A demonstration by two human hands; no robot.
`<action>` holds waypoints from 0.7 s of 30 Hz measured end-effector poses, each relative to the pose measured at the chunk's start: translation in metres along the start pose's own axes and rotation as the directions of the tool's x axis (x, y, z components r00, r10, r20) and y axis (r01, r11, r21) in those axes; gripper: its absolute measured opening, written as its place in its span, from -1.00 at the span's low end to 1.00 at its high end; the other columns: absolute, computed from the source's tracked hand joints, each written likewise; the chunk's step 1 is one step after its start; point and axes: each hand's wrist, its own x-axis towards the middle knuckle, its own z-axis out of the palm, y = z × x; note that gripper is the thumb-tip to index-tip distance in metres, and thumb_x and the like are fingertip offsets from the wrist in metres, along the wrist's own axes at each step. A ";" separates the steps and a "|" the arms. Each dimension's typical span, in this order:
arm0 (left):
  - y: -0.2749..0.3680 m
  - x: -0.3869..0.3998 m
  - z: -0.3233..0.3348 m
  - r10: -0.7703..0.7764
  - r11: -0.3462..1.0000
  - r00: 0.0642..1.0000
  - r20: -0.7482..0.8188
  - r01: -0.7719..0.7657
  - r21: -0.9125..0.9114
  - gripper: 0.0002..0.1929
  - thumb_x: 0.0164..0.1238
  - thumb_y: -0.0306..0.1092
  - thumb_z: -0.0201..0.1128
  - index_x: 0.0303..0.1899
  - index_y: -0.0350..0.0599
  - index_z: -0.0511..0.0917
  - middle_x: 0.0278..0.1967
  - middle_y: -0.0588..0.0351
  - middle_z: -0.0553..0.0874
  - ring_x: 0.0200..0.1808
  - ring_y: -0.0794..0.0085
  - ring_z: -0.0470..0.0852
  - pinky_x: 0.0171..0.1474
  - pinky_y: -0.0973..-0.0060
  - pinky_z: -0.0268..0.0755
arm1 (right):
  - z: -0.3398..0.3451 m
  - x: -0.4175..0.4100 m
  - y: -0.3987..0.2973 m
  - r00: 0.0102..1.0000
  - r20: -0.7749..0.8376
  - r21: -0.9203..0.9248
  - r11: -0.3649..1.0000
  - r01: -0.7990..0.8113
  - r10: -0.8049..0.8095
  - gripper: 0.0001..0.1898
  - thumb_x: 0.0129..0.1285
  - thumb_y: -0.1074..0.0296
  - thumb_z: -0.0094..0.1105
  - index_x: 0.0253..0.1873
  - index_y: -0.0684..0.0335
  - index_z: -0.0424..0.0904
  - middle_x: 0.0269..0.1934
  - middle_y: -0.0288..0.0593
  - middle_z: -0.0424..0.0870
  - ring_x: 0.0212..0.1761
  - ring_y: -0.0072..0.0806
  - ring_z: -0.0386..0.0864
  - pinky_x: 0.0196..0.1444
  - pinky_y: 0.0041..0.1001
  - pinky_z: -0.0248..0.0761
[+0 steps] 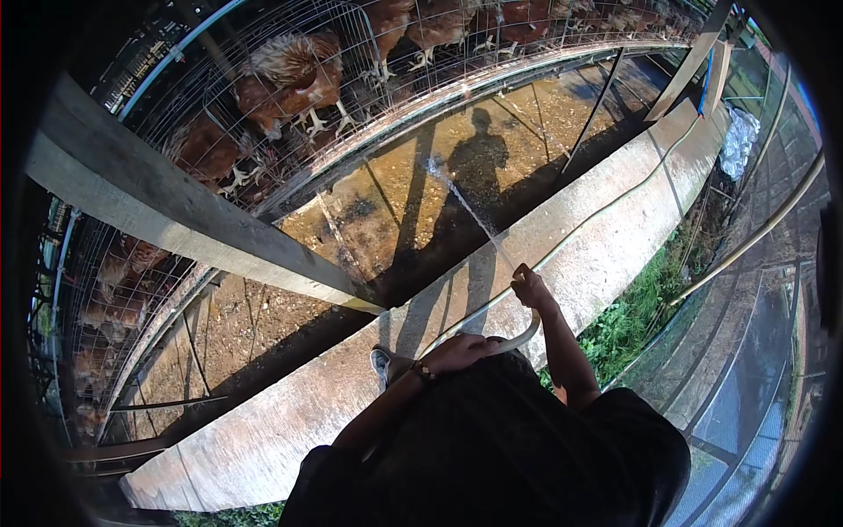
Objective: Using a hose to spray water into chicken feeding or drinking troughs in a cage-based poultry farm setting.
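A pale flexible hose (525, 339) bends in front of my body. Near its outlet end my right hand (530, 288) is closed around it. Further back along the same hose, my left hand (459, 352) grips it, with a dark band on that wrist. From the right hand a thin jet of water (475, 214) shoots forward over the walkway. It splashes on the wet, brown, littered floor (369, 191) under the cages, beside my shadow.
Brown hens (290, 79) stand in raised wire cages (395, 99). A concrete post (197, 224) slants at left. The concrete walkway (250, 428) carries a long thin hose (612, 204). Netting (731, 408), grass (632, 329) and crumpled plastic sheeting (739, 141) lie to the right.
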 end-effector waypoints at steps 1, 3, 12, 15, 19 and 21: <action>-0.003 -0.003 0.001 0.117 0.993 0.992 -0.044 -0.116 0.037 -0.47 0.44 0.16 0.06 -0.29 -0.23 0.61 -0.42 0.07 0.66 -0.32 0.45 0.62 -0.18 0.41 0.42 | 0.001 0.003 0.003 0.998 -0.031 -0.030 0.998 0.046 -0.047 -0.89 0.30 0.39 0.09 -0.15 0.16 0.36 -0.66 -0.10 0.50 -0.73 -0.34 0.50 -0.70 -0.34 0.31; -0.004 -0.011 -0.002 0.235 0.970 0.968 -0.083 -0.229 0.078 -0.53 0.44 0.09 0.12 -0.21 -0.24 0.62 -0.34 0.05 0.69 -0.27 0.43 0.64 -0.14 0.39 0.43 | 0.001 0.009 0.014 0.993 -0.056 -0.083 0.992 0.096 -0.100 -0.91 0.33 0.38 0.07 -0.16 0.16 0.36 -0.66 -0.07 0.51 -0.73 -0.30 0.51 -0.69 -0.32 0.32; 0.089 -0.136 -0.049 0.680 0.733 0.652 0.336 -0.602 -0.317 -0.35 0.43 0.11 0.07 0.39 -0.11 0.29 0.41 -0.06 0.31 0.49 0.11 0.14 0.51 0.06 -0.16 | -0.011 0.001 0.001 1.000 0.023 -0.098 0.995 -0.017 0.019 -0.90 0.42 0.28 -0.03 -0.09 0.14 0.35 -0.62 0.00 0.56 -0.66 -0.22 0.58 -0.63 -0.27 0.38; 0.080 -0.153 -0.048 0.602 0.798 0.720 0.345 -0.527 -0.292 -0.32 0.44 0.18 -0.03 0.41 -0.08 0.27 0.43 -0.06 0.26 0.51 0.07 0.09 0.51 0.01 -0.26 | -0.009 0.006 0.013 0.998 -0.001 -0.154 0.986 0.067 -0.068 -0.88 0.42 0.26 -0.02 -0.08 0.14 0.35 -0.59 0.01 0.59 -0.63 -0.21 0.61 -0.61 -0.28 0.41; 0.073 -0.173 -0.055 0.578 0.807 0.766 0.284 -0.484 -0.337 -0.37 0.45 0.15 -0.03 0.35 -0.10 0.37 0.38 -0.06 0.36 0.47 0.06 0.18 0.50 0.04 -0.16 | -0.007 0.009 0.010 0.989 -0.017 -0.121 0.982 0.144 -0.147 -0.95 0.40 0.37 -0.05 -0.15 0.16 0.32 -0.62 0.09 0.52 -0.69 0.00 0.53 -0.62 -0.18 0.34; 0.074 -0.180 -0.065 0.506 0.852 0.811 0.293 -0.419 -0.313 -0.40 0.44 0.14 -0.01 0.28 -0.13 0.46 0.31 -0.06 0.47 0.42 0.04 0.29 0.48 0.06 -0.05 | -0.008 0.006 0.003 0.999 0.020 -0.087 0.995 0.044 -0.042 -0.94 0.40 0.36 -0.05 -0.15 0.17 0.32 -0.63 0.08 0.53 -0.70 -0.04 0.53 -0.64 -0.20 0.34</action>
